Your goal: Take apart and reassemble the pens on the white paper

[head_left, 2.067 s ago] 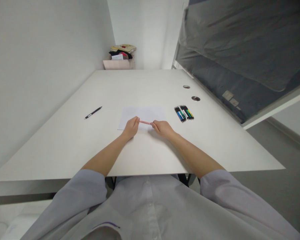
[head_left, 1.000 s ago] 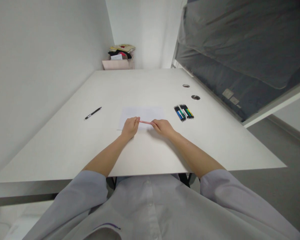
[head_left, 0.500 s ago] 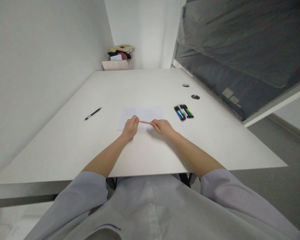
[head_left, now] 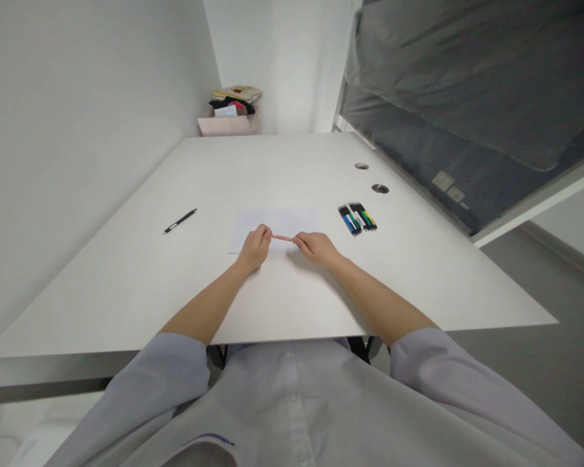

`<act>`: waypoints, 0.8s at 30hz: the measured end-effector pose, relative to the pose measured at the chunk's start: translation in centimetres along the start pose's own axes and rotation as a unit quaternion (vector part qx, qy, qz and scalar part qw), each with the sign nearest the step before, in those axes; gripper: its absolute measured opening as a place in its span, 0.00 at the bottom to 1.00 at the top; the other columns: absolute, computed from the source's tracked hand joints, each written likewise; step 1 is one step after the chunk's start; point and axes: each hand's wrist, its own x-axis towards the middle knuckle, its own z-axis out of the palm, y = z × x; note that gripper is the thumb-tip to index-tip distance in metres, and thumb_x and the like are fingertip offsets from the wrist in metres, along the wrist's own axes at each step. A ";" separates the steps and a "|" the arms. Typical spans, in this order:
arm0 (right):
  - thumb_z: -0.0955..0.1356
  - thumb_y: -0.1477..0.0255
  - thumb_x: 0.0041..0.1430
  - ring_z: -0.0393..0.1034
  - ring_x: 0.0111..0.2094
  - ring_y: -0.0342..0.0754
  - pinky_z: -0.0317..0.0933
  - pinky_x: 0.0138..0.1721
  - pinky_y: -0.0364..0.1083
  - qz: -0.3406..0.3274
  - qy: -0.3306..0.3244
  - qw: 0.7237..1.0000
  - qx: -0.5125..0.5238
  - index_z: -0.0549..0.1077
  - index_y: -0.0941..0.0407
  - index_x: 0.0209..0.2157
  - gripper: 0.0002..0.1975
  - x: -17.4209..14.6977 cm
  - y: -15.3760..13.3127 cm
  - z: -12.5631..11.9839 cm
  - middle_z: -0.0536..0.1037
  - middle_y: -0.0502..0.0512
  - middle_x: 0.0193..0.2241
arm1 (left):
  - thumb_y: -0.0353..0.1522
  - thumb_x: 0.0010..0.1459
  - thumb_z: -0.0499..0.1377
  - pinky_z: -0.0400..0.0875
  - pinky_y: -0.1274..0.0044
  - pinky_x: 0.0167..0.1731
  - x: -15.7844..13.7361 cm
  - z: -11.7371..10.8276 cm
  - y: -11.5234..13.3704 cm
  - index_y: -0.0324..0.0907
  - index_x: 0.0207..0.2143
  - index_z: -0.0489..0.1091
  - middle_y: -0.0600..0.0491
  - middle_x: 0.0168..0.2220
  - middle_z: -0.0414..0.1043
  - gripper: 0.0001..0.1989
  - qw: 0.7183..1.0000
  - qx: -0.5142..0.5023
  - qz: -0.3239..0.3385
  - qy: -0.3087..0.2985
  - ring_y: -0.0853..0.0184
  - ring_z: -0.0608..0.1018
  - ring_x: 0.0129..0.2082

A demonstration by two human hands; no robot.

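Observation:
Between my two hands runs a thin pinkish-red stick [head_left: 282, 238], held roughly level over a sheet of white paper [head_left: 277, 217]. My left hand [head_left: 256, 246] is closed on its left end and my right hand [head_left: 317, 246] pinches the right end. Both ends are hidden in the fingers, so I cannot tell exactly what kind of stick it is. The paper lies flat on the white table [head_left: 272, 168], partly covered by my hands.
A black pen [head_left: 180, 221] lies apart on the left. To the right several pens with coloured barrels [head_left: 357, 219] lie side by side. Two round metal fittings [head_left: 380, 189] [head_left: 361, 167] are set in the tabletop. A pale box [head_left: 226, 126] with cloth items stands at the far end.

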 end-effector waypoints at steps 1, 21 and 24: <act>0.55 0.65 0.72 0.72 0.34 0.49 0.50 0.33 0.44 -0.001 0.000 1.000 0.001 0.75 0.57 0.43 0.21 0.0 0.0 0.0 0.81 0.58 0.34 | 0.36 0.66 0.47 0.58 0.74 0.28 0.1 0.1 0.0 0.45 0.27 0.60 0.57 0.21 0.61 0.13 1.000 0.007 0.003 0.002 0.67 0.65 0.23; 0.55 0.66 0.72 0.73 0.35 0.49 0.51 0.34 0.44 0.026 -0.006 0.999 0.021 0.76 0.56 0.43 0.20 -0.1 0.4 -0.2 0.81 0.57 0.35 | 0.41 0.52 0.61 0.71 0.72 0.37 0.7 0.4 -1.8 0.40 0.36 0.71 0.51 0.28 0.76 0.15 0.974 -0.210 -0.082 0.025 0.66 0.77 0.31; 0.55 0.65 0.72 0.73 0.35 0.49 0.51 0.34 0.44 0.024 -0.009 1.000 0.016 0.75 0.56 0.43 0.20 -0.1 0.5 -0.1 0.81 0.57 0.35 | 0.39 0.51 0.61 0.71 0.72 0.37 0.7 0.3 -2.1 0.40 0.36 0.75 0.50 0.30 0.78 0.14 0.979 -0.190 -0.073 0.005 0.65 0.77 0.32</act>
